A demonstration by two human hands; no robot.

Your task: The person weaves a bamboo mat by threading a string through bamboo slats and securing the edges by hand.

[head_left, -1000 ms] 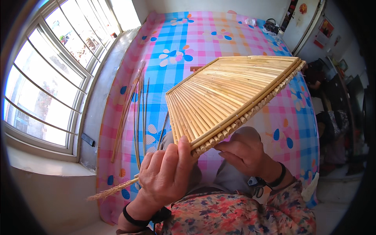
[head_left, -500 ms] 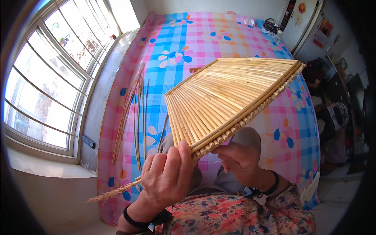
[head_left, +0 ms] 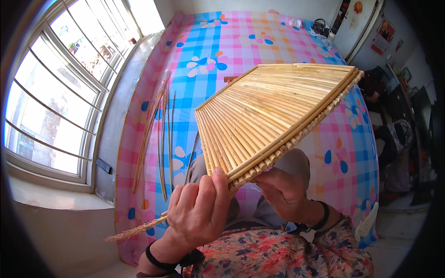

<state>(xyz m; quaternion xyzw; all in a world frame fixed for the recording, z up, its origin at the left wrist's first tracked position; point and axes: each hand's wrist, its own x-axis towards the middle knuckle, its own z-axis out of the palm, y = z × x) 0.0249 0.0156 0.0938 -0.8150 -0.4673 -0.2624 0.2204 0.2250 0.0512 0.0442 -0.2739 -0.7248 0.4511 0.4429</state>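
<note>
A pale yellow panel of narrow reed sticks [head_left: 264,111], edged with thicker strips, is held tilted over my lap. My left hand [head_left: 197,208] grips its near lower corner, thumb or finger pressed on top. Below the same edge, to the right, my right hand [head_left: 282,197] has its fingers curled, their tips partly hidden at the panel's underside; what they pinch I cannot make out. A fluffy-tipped dry stalk [head_left: 134,231] sticks out to the left beside my left hand. Loose long reeds [head_left: 163,153] lie left of the panel.
I sit on a checked, flowered sheet [head_left: 213,41]. A barred window [head_left: 55,106] and sill with a dark oblong object [head_left: 104,165] are on the left. A black bag [head_left: 320,28] lies at the back right; a dark cluttered area [head_left: 394,139] is on the right.
My right hand has risen and curled in closer beneath the panel's edge, its thumb and fingers shifting toward the underside. My left hand and the panel have shifted very little.
</note>
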